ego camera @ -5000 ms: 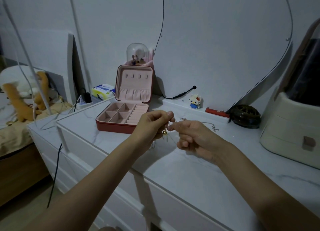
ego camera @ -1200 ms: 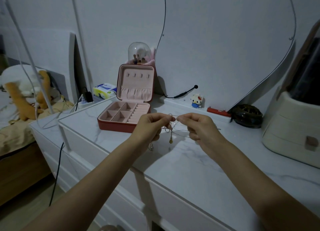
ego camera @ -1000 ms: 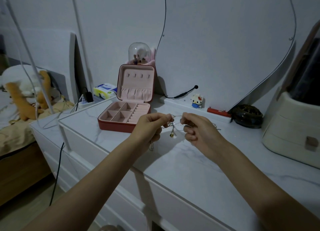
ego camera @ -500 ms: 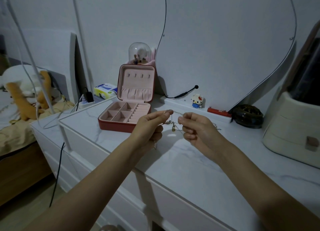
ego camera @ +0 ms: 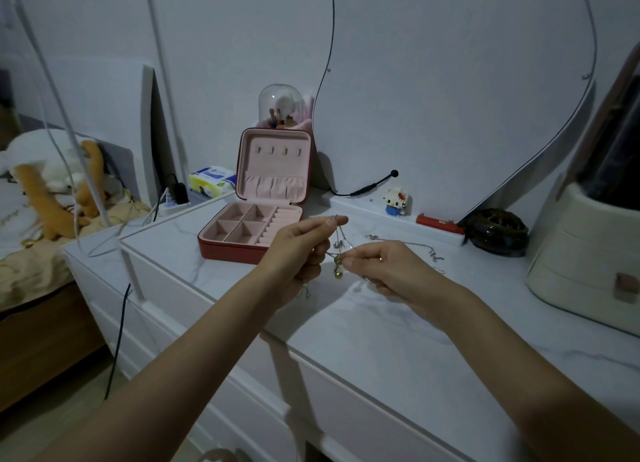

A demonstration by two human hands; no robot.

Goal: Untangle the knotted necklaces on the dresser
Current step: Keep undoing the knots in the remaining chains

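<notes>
the left hand (ego camera: 298,250) pinches a thin chain of the knotted necklaces (ego camera: 338,250) between thumb and forefinger, raised above the white dresser (ego camera: 398,340); the chain drops from that pinch down and slightly right to the right hand (ego camera: 384,271), whose thumb and forefinger pinch the tangle just below; a small gold pendant (ego camera: 337,272) hangs right under the right hand's pinch, between the two hands; more chain (ego camera: 415,245) trails beyond the right hand onto the dresser top (too fine to follow fully); the open pink jewellery box (ego camera: 256,226) sits just beyond the left hand, its lid upright; both hands are off the surface.
</notes>
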